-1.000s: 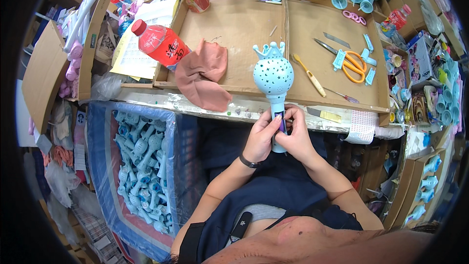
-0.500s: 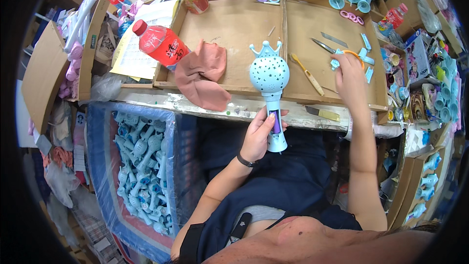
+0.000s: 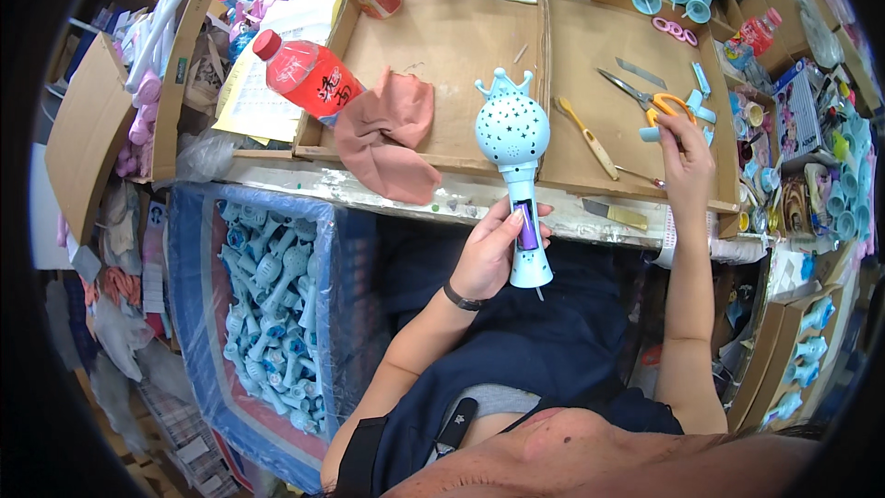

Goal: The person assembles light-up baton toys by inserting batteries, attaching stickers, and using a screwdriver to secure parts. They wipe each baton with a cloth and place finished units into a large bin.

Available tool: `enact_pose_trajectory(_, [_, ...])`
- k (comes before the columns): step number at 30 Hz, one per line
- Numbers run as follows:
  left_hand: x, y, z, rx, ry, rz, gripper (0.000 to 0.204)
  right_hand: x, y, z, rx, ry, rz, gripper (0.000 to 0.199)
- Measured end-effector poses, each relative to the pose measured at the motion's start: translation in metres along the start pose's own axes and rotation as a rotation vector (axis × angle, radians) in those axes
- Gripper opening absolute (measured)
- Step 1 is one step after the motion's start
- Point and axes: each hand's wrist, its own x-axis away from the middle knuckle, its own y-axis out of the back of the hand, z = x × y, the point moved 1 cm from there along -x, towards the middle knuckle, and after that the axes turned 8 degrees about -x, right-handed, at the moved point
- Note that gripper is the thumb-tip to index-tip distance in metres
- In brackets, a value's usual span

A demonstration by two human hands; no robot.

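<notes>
My left hand is wrapped around the handle of a light-blue toy wand, held upright over the table's front edge. The wand has a crown on top and a round head pierced with star-shaped holes. An opening in its handle shows a purple battery-like cylinder. Over the right tray, my right hand pinches a small light-blue plastic piece between its fingertips. Just beyond these fingers lie orange-handled scissors, with a few more light-blue pieces beside them.
A divided cardboard tray covers the table. It holds a yellow brush and a loose blade. A pink cloth and red-labelled bottle rest at its left. A blue-lined crate of wands stands at my left.
My right hand has drawn back toward me from the scissors, with the small light-blue piece in its fingers. The scissors are now uncovered. The wand stays in my left hand, nearly unmoved.
</notes>
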Motion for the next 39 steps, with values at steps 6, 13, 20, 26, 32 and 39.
enact_pose_trajectory(6, [0.001,-0.002,-0.002,-0.004,0.018,-0.014,0.034,0.032,-0.007,0.007,-0.376,-0.392,-0.057,0.021])
enact_pose_trajectory(13, [0.0,-0.002,0.0,0.037,0.054,0.012,0.034,0.056,-0.001,0.022,-0.574,-0.524,-0.075,0.025])
enact_pose_trajectory(20, [-0.001,0.0,0.011,0.024,0.004,0.017,0.033,0.081,-0.013,0.054,-1.042,-0.724,0.118,0.02])
enact_pose_trajectory(26, [-0.001,-0.004,0.017,0.028,-0.051,0.03,0.031,0.101,-0.026,0.077,-0.908,-0.573,0.213,0.026])
enact_pose_trajectory(32, [0.001,-0.011,0.023,-0.035,-0.062,-0.082,0.031,0.107,-0.034,0.088,-0.411,0.151,0.208,0.025])
enact_pose_trajectory(39, [-0.001,-0.01,0.027,-0.023,-0.096,-0.054,0.035,0.1,-0.045,0.093,-0.337,0.305,0.201,0.027])
